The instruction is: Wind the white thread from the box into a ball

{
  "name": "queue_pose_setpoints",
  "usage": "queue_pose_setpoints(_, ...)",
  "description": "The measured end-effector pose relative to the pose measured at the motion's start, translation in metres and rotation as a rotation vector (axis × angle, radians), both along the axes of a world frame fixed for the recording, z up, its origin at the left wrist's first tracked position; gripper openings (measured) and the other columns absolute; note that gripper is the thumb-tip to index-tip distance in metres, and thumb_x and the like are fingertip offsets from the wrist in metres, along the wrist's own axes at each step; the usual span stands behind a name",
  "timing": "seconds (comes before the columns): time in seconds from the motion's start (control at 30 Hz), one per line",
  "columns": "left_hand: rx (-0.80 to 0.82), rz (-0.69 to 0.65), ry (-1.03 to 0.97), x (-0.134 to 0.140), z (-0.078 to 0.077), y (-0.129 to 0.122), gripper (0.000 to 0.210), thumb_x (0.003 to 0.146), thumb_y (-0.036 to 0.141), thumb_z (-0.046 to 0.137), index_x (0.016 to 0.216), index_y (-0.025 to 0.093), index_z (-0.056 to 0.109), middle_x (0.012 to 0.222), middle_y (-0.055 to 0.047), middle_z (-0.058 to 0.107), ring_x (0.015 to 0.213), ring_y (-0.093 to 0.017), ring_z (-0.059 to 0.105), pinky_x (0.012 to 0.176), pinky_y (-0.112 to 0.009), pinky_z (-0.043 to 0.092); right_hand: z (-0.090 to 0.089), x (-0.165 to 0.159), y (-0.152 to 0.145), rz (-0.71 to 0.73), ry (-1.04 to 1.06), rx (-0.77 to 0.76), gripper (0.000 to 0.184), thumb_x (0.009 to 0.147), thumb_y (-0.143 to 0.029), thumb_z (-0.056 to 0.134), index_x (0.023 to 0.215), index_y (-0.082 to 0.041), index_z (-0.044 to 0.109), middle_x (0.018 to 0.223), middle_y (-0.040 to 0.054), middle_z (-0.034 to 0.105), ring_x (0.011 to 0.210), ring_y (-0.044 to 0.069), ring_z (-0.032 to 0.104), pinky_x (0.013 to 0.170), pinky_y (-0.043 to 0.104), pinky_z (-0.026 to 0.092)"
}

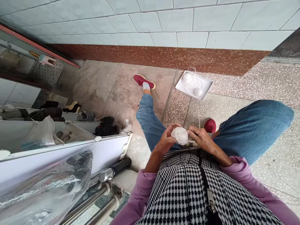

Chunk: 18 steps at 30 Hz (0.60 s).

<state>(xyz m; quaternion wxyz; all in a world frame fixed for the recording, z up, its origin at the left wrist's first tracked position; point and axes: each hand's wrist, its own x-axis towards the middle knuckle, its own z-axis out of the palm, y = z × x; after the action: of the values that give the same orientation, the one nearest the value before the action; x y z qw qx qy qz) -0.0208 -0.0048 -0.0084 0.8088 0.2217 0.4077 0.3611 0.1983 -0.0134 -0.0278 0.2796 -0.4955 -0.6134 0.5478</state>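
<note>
My left hand (164, 142) is closed round a ball of white cord (180, 136) in front of my lap. Close to the ball's right side, my right hand (202, 139) has its fingers pressed together on the white strand (199, 117). That strand runs up across the floor towards a shallow white tray (207, 83). Loose loops of white cord (188, 78) lie in the tray, with a smaller tangle (198, 92) near its front edge. One loop hangs over the tray's back rim. The exact fingertip contact on the strand is too small to make out.
A tiled wall (178, 18) with a brown base band stands ahead. On the left is an open shoe cabinet (110, 147) with several shoes, beside clear plastic sheeting (47, 187) and metal tubes (86, 203). My red shoes (142, 80) rest on the floor on either side.
</note>
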Motion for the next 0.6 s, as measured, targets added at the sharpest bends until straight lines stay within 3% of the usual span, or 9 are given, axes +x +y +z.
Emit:
queue_pose_setpoints(0.13, -0.018, 0.244, 0.034, 0.002, -0.011, 0.008, 0.064, 0.06, 0.041, 0.094, 0.117, 0.019, 0.074, 0.109, -0.006, 0.075, 0.099, -0.022, 0.067, 0.091, -0.034, 0.055, 0.005, -0.014, -0.009, 0.159, -0.129, 0.067, 0.034, 0.114, -0.038, 0.041, 0.087, -0.023, 0.055, 0.081, 0.0028, 0.064, 0.072, 0.018, 0.058, 0.072, 0.032, 0.046)
queue_pose_setpoints(0.23, 0.035, 0.291, 0.2, 0.005, -0.023, 0.01, 0.061, 0.06, 0.035, 0.094, 0.116, 0.02, 0.074, 0.11, -0.004, 0.075, 0.1, -0.019, 0.067, 0.094, -0.032, 0.054, 0.016, -0.021, -0.012, 0.286, -0.179, 0.102, 0.027, 0.113, -0.03, 0.044, 0.091, -0.022, 0.056, 0.085, 0.0043, 0.069, 0.073, 0.018, 0.06, 0.072, 0.032, 0.044)
queue_pose_setpoints(0.37, 0.116, 0.114, 0.363, 0.007, -0.032, 0.003, 0.059, 0.055, 0.023, 0.096, 0.11, 0.019, 0.076, 0.106, -0.003, 0.075, 0.097, -0.018, 0.068, 0.092, -0.031, 0.053, 0.027, -0.016, -0.008, 0.288, -0.121, 0.158, 0.029, 0.112, -0.035, 0.047, 0.088, -0.022, 0.058, 0.084, 0.0041, 0.068, 0.074, 0.018, 0.059, 0.072, 0.032, 0.043)
queue_pose_setpoints(0.5, 0.069, -0.171, 0.217, 0.003, -0.025, -0.005, 0.059, 0.055, 0.025, 0.099, 0.11, 0.017, 0.078, 0.096, -0.003, 0.074, 0.086, -0.017, 0.065, 0.082, -0.03, 0.052, 0.025, -0.003, 0.003, 0.096, 0.025, 0.049, 0.045, 0.109, -0.057, 0.053, 0.082, -0.023, 0.059, 0.077, 0.0024, 0.062, 0.069, 0.019, 0.057, 0.066, 0.032, 0.044)
queue_pose_setpoints(0.6, 0.016, -0.218, 0.1, -0.001, -0.015, -0.008, 0.058, 0.054, 0.026, 0.099, 0.108, 0.017, 0.079, 0.089, -0.002, 0.071, 0.079, -0.015, 0.062, 0.076, -0.027, 0.049, 0.02, 0.0, 0.007, -0.021, 0.131, -0.066, 0.051, 0.104, -0.068, 0.057, 0.081, -0.023, 0.059, 0.074, 0.0016, 0.059, 0.068, 0.018, 0.054, 0.061, 0.031, 0.043)
